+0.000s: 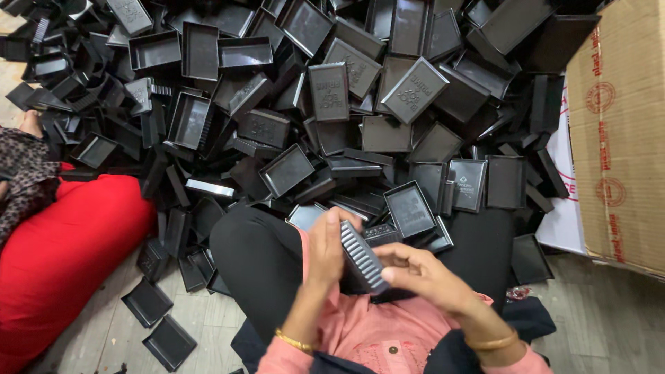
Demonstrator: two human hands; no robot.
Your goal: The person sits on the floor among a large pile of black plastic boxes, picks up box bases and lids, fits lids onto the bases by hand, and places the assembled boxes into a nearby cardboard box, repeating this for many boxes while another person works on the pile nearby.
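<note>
The person sat on the floor (589, 325) with both hands raised over the lap, working on one black plastic box (361, 257). The left hand (325, 246) was clenched around the box's left side, fingers curled over its top edge. The right hand (422, 271) gripped the same box from the right, thumb and fingertips pinching its lower end. The box was tilted, its ribbed side (a row of fine ridges) turned up toward the camera, held just above the black trousers (260, 260) and the pink shirt (367, 329). Each wrist carried a gold bangle (294, 341).

Beyond the knees lay a big heap of black trays and lids (332, 90), stacked every which way, some open side up and some face down; it spread across most of the floor ahead. A few loose trays (147, 303) lay apart on the grey floor to the left. A cardboard carton (620, 131) stood at the right edge, touching the heap. At the left sat another person, of whom only a red-clothed leg (62, 249) showed.
</note>
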